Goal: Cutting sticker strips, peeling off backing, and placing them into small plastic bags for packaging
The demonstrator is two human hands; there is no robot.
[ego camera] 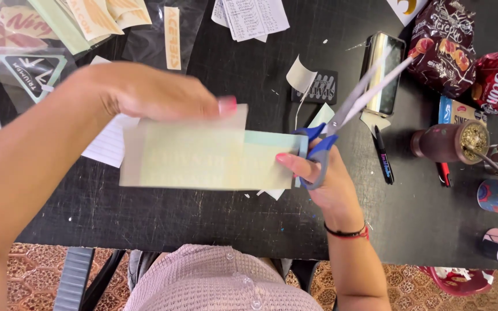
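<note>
My left hand (145, 92) pinches the top edge of a pale green sheet (203, 158) with faint lettering, held above the black table (214, 213). My right hand (324, 178) grips blue-handled scissors (350, 106), whose blades point up and to the right, slightly apart. The fingertips of that right hand also touch the right edge of the sheet. A thin backing layer is lifted at the sheet's top under my left fingers.
Clear bags of stickers (36, 34) lie at the back left, lined paper (108, 144) under the sheet. A phone (384, 72), a black pen (383, 155), snack bags (451, 40) and a cup with a metal straw (451, 141) crowd the right side.
</note>
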